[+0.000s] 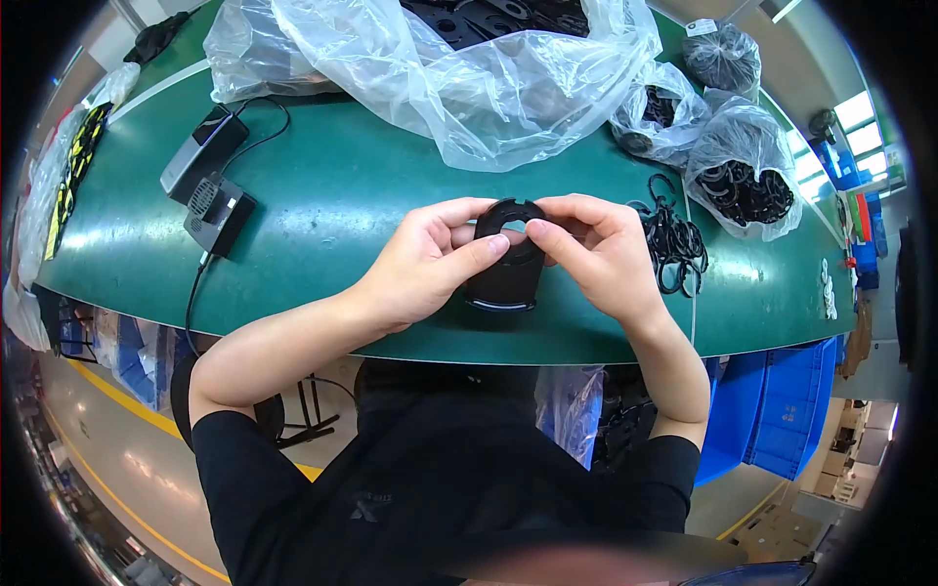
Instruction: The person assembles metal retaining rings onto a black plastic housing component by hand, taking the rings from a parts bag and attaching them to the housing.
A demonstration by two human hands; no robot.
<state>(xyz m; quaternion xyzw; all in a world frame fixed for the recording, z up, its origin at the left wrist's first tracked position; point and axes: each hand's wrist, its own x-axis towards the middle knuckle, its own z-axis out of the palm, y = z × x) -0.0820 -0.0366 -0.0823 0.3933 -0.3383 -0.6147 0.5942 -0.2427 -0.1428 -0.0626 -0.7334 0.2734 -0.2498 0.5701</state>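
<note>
Both hands hold a black round plastic part (508,264) with a hole through its middle, just above the green table (342,215). My left hand (430,259) grips its left side, thumb pressed across the top. My right hand (596,254) grips the right side, thumb and fingers pinching the rim at the top. A pile of loose black rings (674,244) lies just right of my right hand.
A large clear plastic bag (469,68) of black parts lies at the back. Smaller bags of black rings (743,176) sit at the right. Two black devices with cables (210,186) lie at the left. Blue bins (782,410) stand below the table edge.
</note>
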